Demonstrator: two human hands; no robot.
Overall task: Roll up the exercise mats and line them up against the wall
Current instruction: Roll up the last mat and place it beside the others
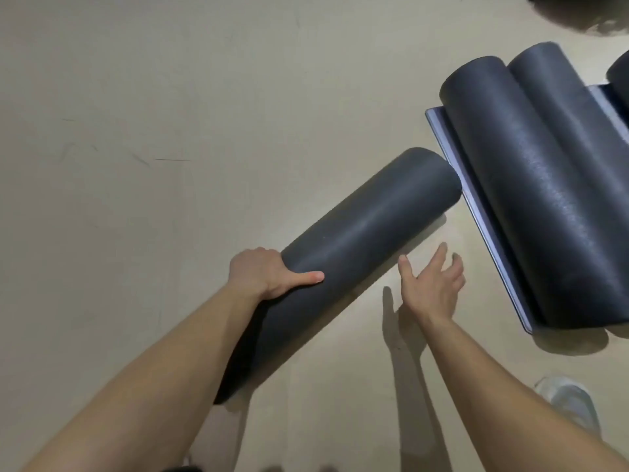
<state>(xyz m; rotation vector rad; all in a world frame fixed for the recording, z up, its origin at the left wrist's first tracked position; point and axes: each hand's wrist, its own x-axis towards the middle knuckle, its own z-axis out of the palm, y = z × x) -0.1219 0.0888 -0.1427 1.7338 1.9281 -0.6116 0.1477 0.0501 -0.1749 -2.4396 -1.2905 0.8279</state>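
Note:
A dark grey rolled mat lies slanted across the middle of the beige floor. My left hand grips its near half, thumb across the top and fingers hidden behind the roll. My right hand hovers just right of the roll with fingers spread, holding nothing. To the right two more rolled mats lie side by side, the nearer one with a loose flat flap sticking out along its left side. Part of a further roll shows at the right edge.
The beige floor stretches open to the left and top. A white shoe stands at the lower right. A dark object with its shadow sits in the top right corner.

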